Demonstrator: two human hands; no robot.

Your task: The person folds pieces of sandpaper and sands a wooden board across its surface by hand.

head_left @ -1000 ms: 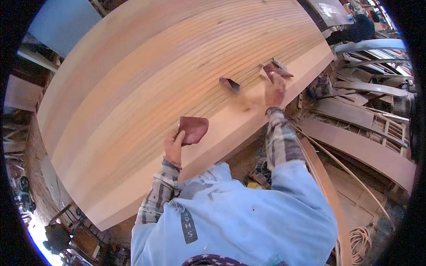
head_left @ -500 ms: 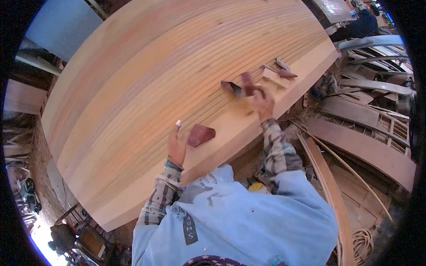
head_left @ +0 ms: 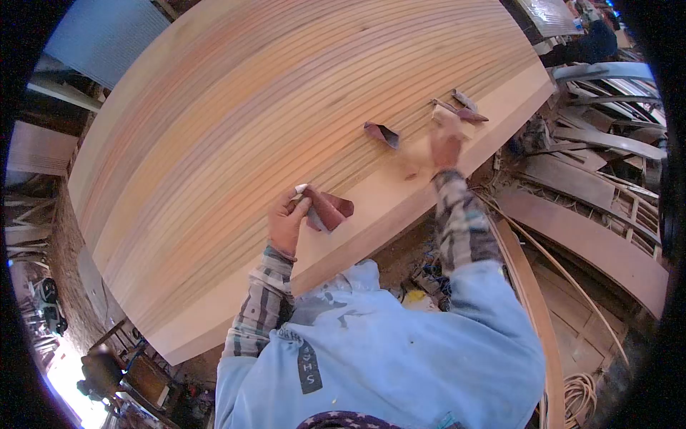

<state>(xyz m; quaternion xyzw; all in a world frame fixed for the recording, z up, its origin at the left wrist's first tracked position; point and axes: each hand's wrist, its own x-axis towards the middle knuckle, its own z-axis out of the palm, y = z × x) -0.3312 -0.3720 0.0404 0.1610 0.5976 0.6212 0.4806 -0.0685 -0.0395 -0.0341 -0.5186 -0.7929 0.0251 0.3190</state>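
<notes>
My left hand (head_left: 286, 222) pinches a reddish-brown piece of sandpaper (head_left: 326, 210) between thumb and fingers, just above the wooden board. A white wrap covers one fingertip. Farther right, my right hand (head_left: 446, 146) is over a pale wooden block (head_left: 467, 130) on the board. Its fingers are smeared by motion, so their grip on the block does not show. A curled piece of sandpaper (head_left: 382, 134) lies between the hands, toward the far side. Rolled sandpaper scraps (head_left: 464, 100) rest beyond the block.
The wide, striped wooden board (head_left: 236, 143) spans the area before me, its thick edge facing my body. Curved wooden parts (head_left: 579, 193) and a long thin stick (head_left: 564, 272) lie at right. A coiled hose or rope (head_left: 579, 399) sits lower right. Another person (head_left: 597, 41) is at upper right.
My left hand has closed on the sandpaper beside it and lifted it partly. My right hand has moved right and away from me, from near the curled sandpaper to the wooden block.
</notes>
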